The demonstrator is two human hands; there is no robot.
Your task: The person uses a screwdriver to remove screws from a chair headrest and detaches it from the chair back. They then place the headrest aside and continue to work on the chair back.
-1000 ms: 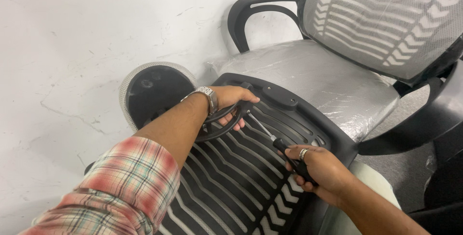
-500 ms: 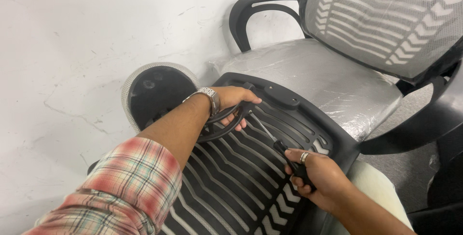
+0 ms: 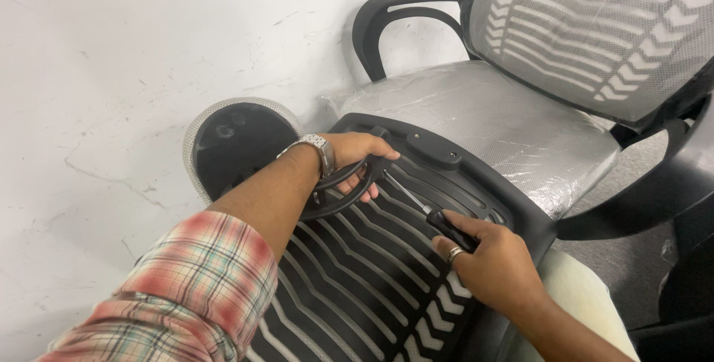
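A black ribbed chair back [image 3: 357, 273] lies in front of me, its top edge resting against the seat of a finished chair. My left hand [image 3: 355, 155], with a metal watch on the wrist, grips a curved black armrest piece [image 3: 338, 192] held against the upper part of that back. My right hand [image 3: 487, 258], wearing a ring, holds a screwdriver [image 3: 428, 213] by its black handle. The metal shaft points up and left, with its tip at the armrest piece next to my left fingers.
An assembled office chair stands at the right, with a plastic-wrapped grey seat [image 3: 483, 117], a mesh back [image 3: 595, 27] and a black armrest [image 3: 387, 20]. A round mesh-edged headrest part [image 3: 238, 143] leans by the white wall [image 3: 126, 65].
My right hand has turned on the screwdriver handle, rolling over so the back of the hand faces up. My left hand keeps its grip on the armrest piece.
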